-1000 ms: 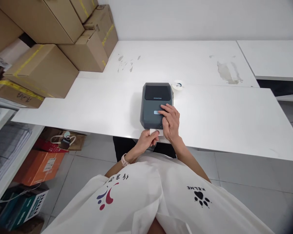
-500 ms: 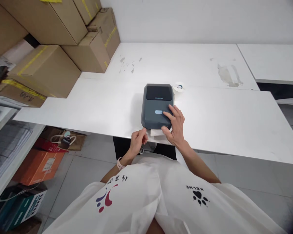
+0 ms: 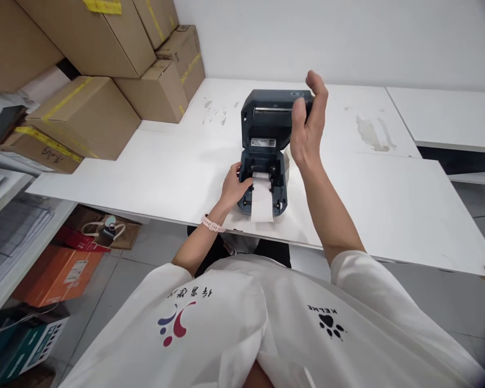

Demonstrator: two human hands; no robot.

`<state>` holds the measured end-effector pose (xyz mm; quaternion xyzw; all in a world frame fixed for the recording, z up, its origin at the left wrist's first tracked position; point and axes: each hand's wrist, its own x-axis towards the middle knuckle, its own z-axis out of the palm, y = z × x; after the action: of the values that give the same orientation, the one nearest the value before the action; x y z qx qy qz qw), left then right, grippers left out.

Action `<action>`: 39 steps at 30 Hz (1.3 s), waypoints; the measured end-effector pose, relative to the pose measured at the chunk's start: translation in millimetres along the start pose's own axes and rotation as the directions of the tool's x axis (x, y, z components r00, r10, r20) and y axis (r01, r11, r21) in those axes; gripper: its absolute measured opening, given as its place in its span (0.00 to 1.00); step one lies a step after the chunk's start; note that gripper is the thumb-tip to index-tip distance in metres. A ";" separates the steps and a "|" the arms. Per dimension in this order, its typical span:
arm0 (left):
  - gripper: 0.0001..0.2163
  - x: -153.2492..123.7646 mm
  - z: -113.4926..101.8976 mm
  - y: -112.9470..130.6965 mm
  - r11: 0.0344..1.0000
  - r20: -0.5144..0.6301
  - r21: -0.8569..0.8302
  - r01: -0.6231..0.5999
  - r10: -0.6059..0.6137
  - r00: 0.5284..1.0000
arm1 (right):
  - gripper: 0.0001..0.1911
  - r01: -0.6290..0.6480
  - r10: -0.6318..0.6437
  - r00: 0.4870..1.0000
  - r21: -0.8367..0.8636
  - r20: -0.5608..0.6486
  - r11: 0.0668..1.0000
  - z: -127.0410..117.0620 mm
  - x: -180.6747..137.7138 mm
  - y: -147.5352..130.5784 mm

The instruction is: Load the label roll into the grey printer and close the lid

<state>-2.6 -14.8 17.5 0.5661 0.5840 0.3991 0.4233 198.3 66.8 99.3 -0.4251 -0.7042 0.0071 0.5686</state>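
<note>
So the two hands are well apart here. The left hand [image 3: 232, 188] has hold of the printer [image 3: 262, 155] by the left wall of its base, thumb hooked over the rim and fingers outside. My guess is that's to keep the base steady. The right hand [image 3: 310, 124] is up at the right edge of the lid [image 3: 267, 124], thumb in front, fingertips past the edge. That'd be a sensible spot to support the lid, but honestly I can't tell if it's gripping or just touching.

The lid stands tipped back on its hinge, so the inside is exposed. A white paper strip [image 3: 262, 203] runs down the middle and hangs over the front lip, probably because that's where it feeds out.

The printer sits by the near edge of the desk [image 3: 367, 210], front toward the person, likely for easy reach. Something pale pokes out behind its right side, mostly hidden. Farther left, cardboard boxes [image 3: 84, 118] are stacked, seemingly to save space.
</note>
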 end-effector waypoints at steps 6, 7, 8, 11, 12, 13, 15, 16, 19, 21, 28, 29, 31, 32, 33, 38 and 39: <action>0.29 11.0 7.3 5.7 0.995 -0.039 0.097 0.008 -0.004 0.999 | 0.30 0.006 -0.009 1.000 -0.211 -0.014 0.978 -2.2 -6.8 4.2; 0.29 11.4 7.6 5.8 0.994 -0.050 0.107 0.002 0.003 0.999 | 0.27 0.010 0.009 0.997 -0.238 0.080 0.971 -2.3 -17.3 0.8; 0.29 11.7 7.7 5.8 0.993 -0.059 0.121 -0.002 0.009 0.998 | 0.25 0.021 0.033 0.978 -0.255 0.205 0.967 -1.3 -27.8 -2.1; 0.29 12.6 7.6 5.6 0.982 -0.072 0.189 -0.017 0.031 0.997 | 0.23 0.083 0.100 0.818 -0.288 0.566 0.954 7.3 -52.5 -4.7; 0.29 12.9 7.5 5.4 0.977 -0.070 0.213 -0.027 0.043 0.997 | 0.22 0.118 0.114 0.753 -0.304 0.648 0.945 11.7 -57.4 -3.6; 0.30 13.0 7.4 5.2 0.972 -0.069 0.234 -0.039 0.057 0.996 | 0.22 0.160 0.128 0.690 -0.323 0.713 0.933 16.2 -60.7 -2.0; 0.33 13.1 7.5 4.8 0.962 -0.070 0.265 -0.058 0.079 0.994 | 0.21 0.248 0.161 0.561 -0.350 0.812 0.903 24.5 -63.3 0.6; 0.34 13.1 7.7 4.6 0.959 -0.071 0.278 -0.063 0.086 0.994 | 0.21 0.282 0.176 0.492 -0.347 0.853 0.894 27.4 -63.0 1.1; 0.35 12.9 8.1 4.0 0.948 -0.082 0.311 -0.066 0.095 0.992 | 0.21 0.259 0.164 0.319 -0.252 0.934 0.932 26.5 -56.4 -1.5; 0.35 12.5 7.9 3.6 0.948 -0.088 0.311 -0.065 0.097 0.991 | 0.24 0.114 0.079 0.270 -0.114 0.960 0.987 15.1 -48.9 -4.2; 0.32 11.0 6.7 4.0 0.967 -0.089 0.245 -0.073 0.098 0.991 | 0.27 -0.498 -0.003 0.472 0.269 0.881 0.824 -81.3 -58.8 17.2; 0.31 11.3 7.0 3.9 0.967 -0.089 0.246 -0.069 0.094 0.992 | 0.26 -0.557 0.057 0.528 0.295 0.847 0.776 -95.5 -67.5 25.4; 0.31 12.5 7.7 3.0 0.966 -0.094 0.250 -0.063 0.089 0.992 | 0.25 -0.638 0.209 0.598 0.302 0.774 0.709 -117.0 -86.5 43.9; 0.31 13.3 8.1 2.1 0.966 -0.099 0.249 -0.061 0.088 0.991 | 0.25 -0.667 0.278 0.607 0.288 0.744 0.687 -123.4 -95.4 53.4; 0.30 14.1 8.5 0.9 0.967 -0.105 0.246 -0.061 0.089 0.991 | 0.26 -0.693 0.333 0.605 0.271 0.723 0.668 -126.6 -103.4 62.7; 0.29 17.1 9.9 -4.7 0.976 -0.118 0.207 -0.070 0.096 0.988 | 0.26 -0.792 0.465 0.539 0.235 0.702 0.564 -107.6 -126.2 98.7; 0.28 17.0 10.0 -4.8 0.977 -0.117 0.202 -0.072 0.097 0.988 | 0.27 -0.805 0.481 0.531 0.239 0.698 0.543 -101.1 -128.0 103.3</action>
<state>5.2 1.8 8.9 0.6032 0.6217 0.3921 0.3098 340.0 7.2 -17.7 -0.4646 -0.5817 0.5466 0.3833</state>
